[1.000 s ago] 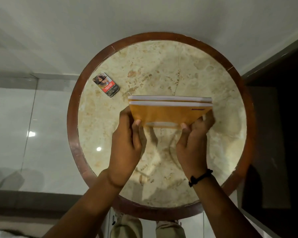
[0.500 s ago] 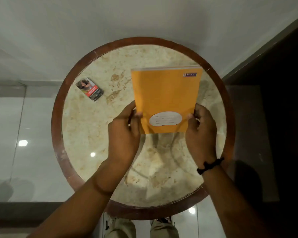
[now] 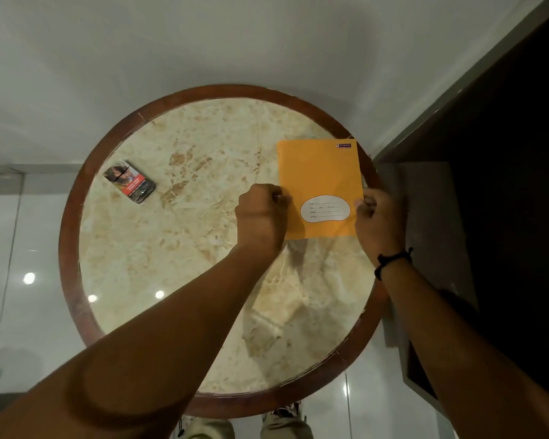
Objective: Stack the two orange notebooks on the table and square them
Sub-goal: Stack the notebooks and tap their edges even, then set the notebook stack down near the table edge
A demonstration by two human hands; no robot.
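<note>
The orange notebooks (image 3: 319,179) lie flat as one stack at the right side of the round marble table (image 3: 184,248), cover up, with a white label near the front edge. Only the top cover shows; the lower notebook is hidden beneath it. The stack's right edge reaches the table's wooden rim. My left hand (image 3: 262,217) grips the stack's left edge near the front corner. My right hand (image 3: 379,221) holds the right edge, a black band on its wrist.
A small red and black packet (image 3: 129,181) lies at the table's left side. The brown wooden rim (image 3: 69,248) rings the marble top. A dark cabinet (image 3: 495,201) stands close on the right, white wall behind, glossy floor tiles left.
The notebooks went from standing on edge between both hands to lying flat, cover up, and shifted right toward the rim. Both hands moved right with them.
</note>
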